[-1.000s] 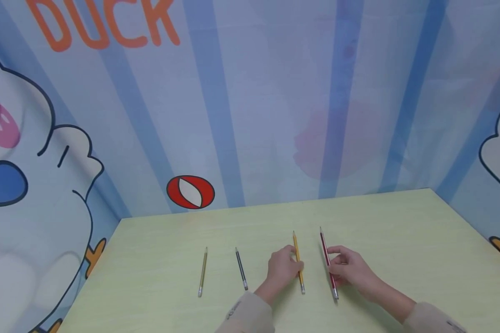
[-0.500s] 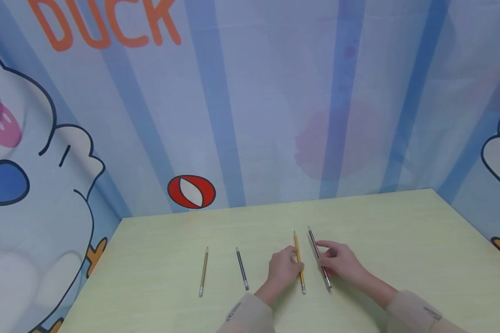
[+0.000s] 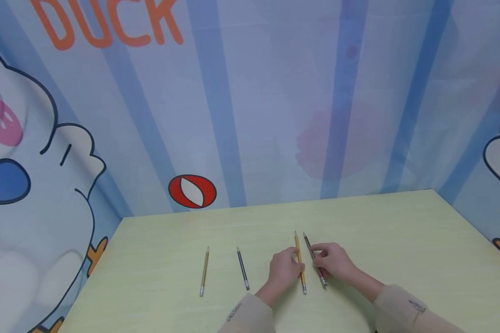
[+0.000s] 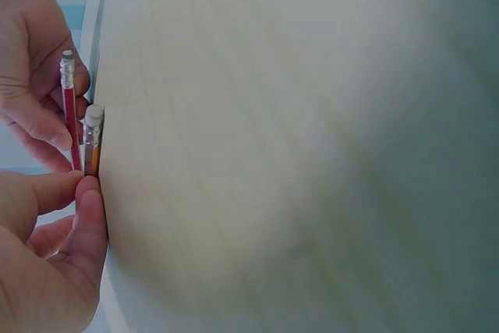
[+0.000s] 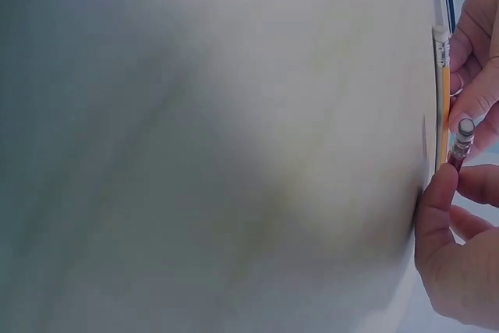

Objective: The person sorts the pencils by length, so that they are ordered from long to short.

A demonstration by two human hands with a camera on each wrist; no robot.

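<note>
My left hand (image 3: 284, 269) pinches a yellow pencil (image 3: 298, 249) between thumb and fingers; its point faces the back of the table and its eraser end faces me. Just to the right, my right hand (image 3: 335, 261) pinches a dark red pencil (image 3: 308, 242), tilted slightly so its tip leans toward the yellow one. A narrow gap separates the two. In the left wrist view the red pencil (image 4: 70, 111) shows a silver ferrule and grey eraser beside the yellow pencil's white eraser (image 4: 94, 113). The right wrist view shows the red pencil's eraser end (image 5: 464, 134) above my right fingertips.
On the pale yellow-green table (image 3: 166, 254), a gold pencil (image 3: 204, 270) and a dark blue pencil (image 3: 242, 268) lie left of my left hand, roughly parallel. A printed cartoon backdrop (image 3: 266, 115) rises behind the table's far edge.
My right hand has carried the red pencil leftward, close to the yellow pencil, and its tip now leans further left. My left hand and the other pencils have stayed in place.
</note>
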